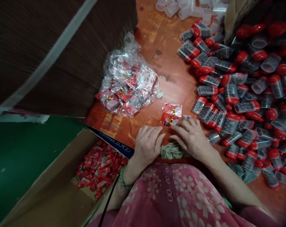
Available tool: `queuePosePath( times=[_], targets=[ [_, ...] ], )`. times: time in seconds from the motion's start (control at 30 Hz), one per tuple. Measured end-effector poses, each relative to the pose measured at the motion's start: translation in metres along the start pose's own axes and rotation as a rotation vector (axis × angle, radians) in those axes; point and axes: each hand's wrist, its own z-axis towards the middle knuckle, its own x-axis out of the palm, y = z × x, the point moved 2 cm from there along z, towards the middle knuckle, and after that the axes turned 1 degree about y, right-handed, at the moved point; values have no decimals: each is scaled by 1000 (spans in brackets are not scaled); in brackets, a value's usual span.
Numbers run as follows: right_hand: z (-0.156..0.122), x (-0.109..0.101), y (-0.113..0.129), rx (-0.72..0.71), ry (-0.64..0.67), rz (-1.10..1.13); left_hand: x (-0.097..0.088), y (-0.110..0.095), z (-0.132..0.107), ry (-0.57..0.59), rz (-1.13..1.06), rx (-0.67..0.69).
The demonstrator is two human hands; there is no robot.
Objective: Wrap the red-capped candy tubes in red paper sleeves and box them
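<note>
My left hand [147,143] rests palm down at the table's near edge, its fingers reaching forward and nothing visible in them. Opposite it, my right hand [191,136] lies with fingers stretched over the tabletop, also without a visible object in its grip. Just beyond the fingertips are red printed cards [170,114] with a black-and-yellow figure, overlapping one another. A small pale piece [186,117] shows at my right fingers, partly hidden. Between my wrists a crumpled greenish cloth [172,150] lies at the edge.
A clear plastic bag [131,83] of red cards lies ahead on the left, beside a brown strapped stack [50,56]. Red-capped clear tubes [231,94] heap up on the right. Frosted cups [172,9] stand at the back. Below left, a carton [55,195] holds red packed pieces [100,167].
</note>
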Motion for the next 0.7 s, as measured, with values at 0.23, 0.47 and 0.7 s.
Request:
queuePosePath(
  times=[0.23,0.47,0.7],
  targets=[
    [7,27,-13,21,-21,-156,1,12,22,55,-24,113],
    [9,23,-14,-46,-107,-123,19,4,40,83,153,274],
    [5,22,0,0,-102,-73,8,-1,41,4,325,389]
  ],
)
